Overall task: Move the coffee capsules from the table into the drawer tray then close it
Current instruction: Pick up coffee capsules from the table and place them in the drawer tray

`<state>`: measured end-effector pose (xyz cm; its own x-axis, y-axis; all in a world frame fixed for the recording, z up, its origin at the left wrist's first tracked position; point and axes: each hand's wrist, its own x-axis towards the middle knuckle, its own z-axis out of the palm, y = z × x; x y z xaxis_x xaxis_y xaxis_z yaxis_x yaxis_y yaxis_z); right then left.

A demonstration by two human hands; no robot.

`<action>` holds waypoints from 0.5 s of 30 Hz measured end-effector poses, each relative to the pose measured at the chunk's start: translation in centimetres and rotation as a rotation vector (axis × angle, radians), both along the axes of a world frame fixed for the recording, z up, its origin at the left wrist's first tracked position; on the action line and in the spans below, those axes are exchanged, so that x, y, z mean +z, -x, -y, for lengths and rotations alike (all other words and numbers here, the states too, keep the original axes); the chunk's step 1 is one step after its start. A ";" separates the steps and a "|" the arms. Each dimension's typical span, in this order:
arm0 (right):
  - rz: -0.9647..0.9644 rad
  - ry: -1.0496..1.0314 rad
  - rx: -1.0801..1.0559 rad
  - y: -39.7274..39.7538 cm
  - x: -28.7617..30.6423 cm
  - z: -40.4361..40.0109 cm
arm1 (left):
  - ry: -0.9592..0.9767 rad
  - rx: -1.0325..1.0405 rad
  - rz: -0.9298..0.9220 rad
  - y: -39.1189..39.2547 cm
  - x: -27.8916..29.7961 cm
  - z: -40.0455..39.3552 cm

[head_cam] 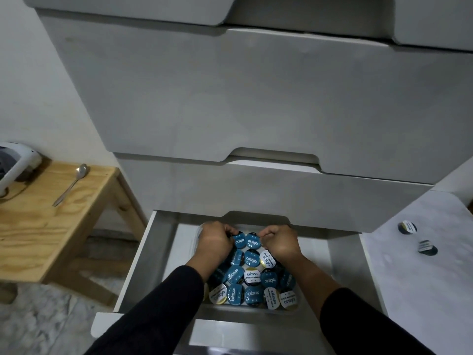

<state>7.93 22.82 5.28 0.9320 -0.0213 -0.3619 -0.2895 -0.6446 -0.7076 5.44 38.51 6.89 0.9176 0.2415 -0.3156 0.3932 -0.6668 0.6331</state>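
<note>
Both hands in open drawer (143, 254), left hand (213, 239) and right hand (280, 243) curled on capsules (252, 278).

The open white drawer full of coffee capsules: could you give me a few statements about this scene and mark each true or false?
1. The bottom white drawer is pulled open. True.
2. Both the left hand and the right hand are inside the drawer, over the round blue and white coffee capsules. True.
3. The white marbled table on the right has no capsules left. False: two capsules still lie there.
4. A metal spoon lies on the light wooden bench. True.
5. The person wears short sleeves. False: long black sleeves cover both forearms.
</note>
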 end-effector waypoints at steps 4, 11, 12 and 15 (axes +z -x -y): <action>0.039 0.096 0.111 0.3 0.4 -0.2 | -0.161 -0.113 -0.020 0.2 0.2 -0.2; 0.147 0.338 0.403 2.1 2.7 -1.3 | -0.305 -0.222 0.105 1.7 1.5 0.2; 0.174 0.362 0.435 2.5 3.0 -1.5 | -0.318 -0.235 0.129 2.1 1.7 0.2; 0.238 0.408 0.506 4.0 3.5 -2.0 | -0.330 -0.246 0.137 3.4 2.1 0.3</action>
